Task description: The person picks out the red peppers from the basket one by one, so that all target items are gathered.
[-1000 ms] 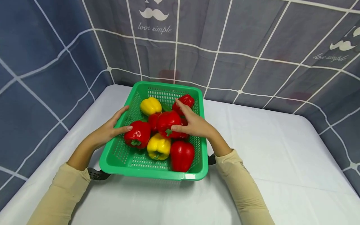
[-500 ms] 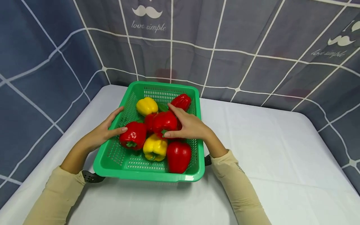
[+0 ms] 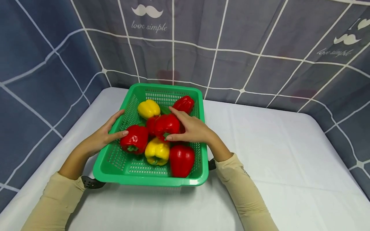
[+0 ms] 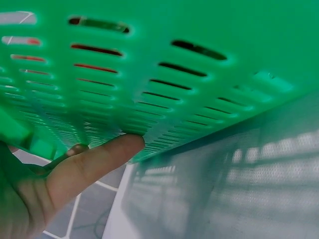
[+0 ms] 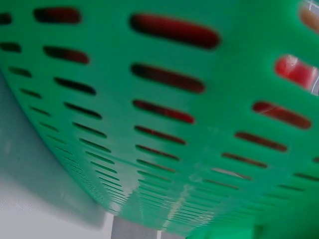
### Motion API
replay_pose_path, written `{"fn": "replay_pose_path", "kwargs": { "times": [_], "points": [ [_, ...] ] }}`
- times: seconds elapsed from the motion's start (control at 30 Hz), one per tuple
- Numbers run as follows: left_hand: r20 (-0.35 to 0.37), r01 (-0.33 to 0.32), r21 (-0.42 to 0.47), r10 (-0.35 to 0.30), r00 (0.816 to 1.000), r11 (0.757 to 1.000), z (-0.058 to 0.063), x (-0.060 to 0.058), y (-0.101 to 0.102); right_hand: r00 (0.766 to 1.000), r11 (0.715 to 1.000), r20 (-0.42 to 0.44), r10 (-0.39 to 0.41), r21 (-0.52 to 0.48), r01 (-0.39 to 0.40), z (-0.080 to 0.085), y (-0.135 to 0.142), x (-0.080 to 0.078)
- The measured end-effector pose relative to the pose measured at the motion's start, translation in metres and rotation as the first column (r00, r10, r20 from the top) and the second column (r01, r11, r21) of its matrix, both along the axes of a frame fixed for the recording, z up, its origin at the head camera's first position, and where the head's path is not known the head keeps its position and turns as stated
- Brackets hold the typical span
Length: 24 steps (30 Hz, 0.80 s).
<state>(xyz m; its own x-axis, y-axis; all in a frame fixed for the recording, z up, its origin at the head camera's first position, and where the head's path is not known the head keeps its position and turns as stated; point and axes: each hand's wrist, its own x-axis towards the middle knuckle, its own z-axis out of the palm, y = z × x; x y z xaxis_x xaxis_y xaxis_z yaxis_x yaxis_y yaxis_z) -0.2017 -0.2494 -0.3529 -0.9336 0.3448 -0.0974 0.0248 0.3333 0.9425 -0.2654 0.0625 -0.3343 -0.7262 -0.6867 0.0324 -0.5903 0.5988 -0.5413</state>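
Note:
A green basket [image 3: 138, 180] with slotted walls holds several red and yellow bell peppers. My left hand [image 3: 99, 137] grips its left side, thumb over the rim with the tip at a red bell pepper [image 3: 136, 136]. In the left wrist view, a finger [image 4: 99, 164] lies along the outside wall. Inside the basket, my right hand [image 3: 193, 129] holds the top red bell pepper [image 3: 165, 124], thumb by its green stem and index finger along its far side. The other right fingers are hidden. The right wrist view shows mostly the basket's wall [image 5: 114, 149].
Yellow bell peppers lie at the basket's back [image 3: 148, 109] and front. A red bell pepper [image 3: 182, 160] sits front right, another [image 3: 184, 104] back right, beside something green [image 3: 164, 110]. The white tabletop [image 3: 260, 144] extends to the right. A gridded grey curtain [image 3: 196, 32] stands behind.
My right hand has drawn in closer around the top red bell pepper. My left hand has kept its place on the basket. The whole scene has shifted slightly left in view.

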Motion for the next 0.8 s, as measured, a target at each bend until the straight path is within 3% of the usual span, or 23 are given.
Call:
{"fn": "replay_pose_path", "kwargs": {
  "times": [0.5, 0.8],
  "points": [
    [-0.011, -0.002, -0.022, 0.002, 1.000, 1.000, -0.0005, 0.0003, -0.0008, 1.000, 1.000, -0.009, 0.007, -0.019, -0.007, 0.0011, 0.0007, -0.0005],
    [0.006, 0.013, 0.009, -0.013, 1.000, 1.000, 0.0002, -0.0004, 0.0007, 1.000, 0.999, 0.006, -0.014, -0.040, 0.014, 0.0021, 0.0026, 0.0012]
  ]
}}
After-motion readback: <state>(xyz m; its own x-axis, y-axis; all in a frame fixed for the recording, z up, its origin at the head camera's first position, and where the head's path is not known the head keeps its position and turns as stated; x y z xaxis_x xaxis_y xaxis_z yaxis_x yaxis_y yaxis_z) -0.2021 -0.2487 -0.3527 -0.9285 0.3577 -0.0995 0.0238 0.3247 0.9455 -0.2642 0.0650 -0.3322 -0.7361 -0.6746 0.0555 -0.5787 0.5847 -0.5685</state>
